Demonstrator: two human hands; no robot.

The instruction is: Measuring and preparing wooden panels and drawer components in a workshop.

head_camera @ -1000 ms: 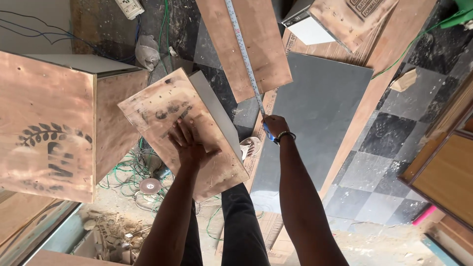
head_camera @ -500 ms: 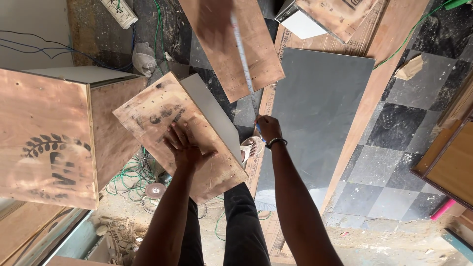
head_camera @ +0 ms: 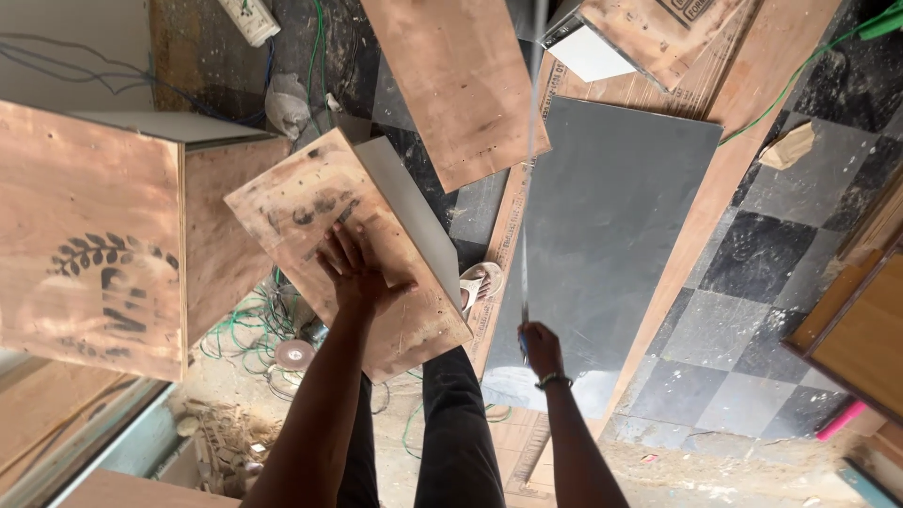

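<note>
the left hand (head_camera: 362, 273) is laid flat, fingers spread wide, on the face of a small plywood panel (head_camera: 348, 249), apparently so the panel is pinned and kept from sliding; nothing is gripped by it. the panel is seen tilted, its pale edge strip turned toward 2 o'clock, beside a stencilled plywood box (head_camera: 89, 235) at 9 o'clock, with a narrow gap between them. the right hand (head_camera: 541, 348) is closed around the near end of a long thin strip, probably a tape or blade (head_camera: 529, 188), which is blurred and run out toward 12 o'clock over a dark grey sheet (head_camera: 602, 245). the strip seems to be held taut along that sheet's left edge, perhaps for lining up. at 12 o'clock another plywood board (head_camera: 456, 85) is overlapped on the floor. open room is found mainly at 3 o'clock on the chequered tiles (head_camera: 752, 273); at 7 o'clock the floor is crowded by green wire (head_camera: 249, 329) and rubble.
</note>
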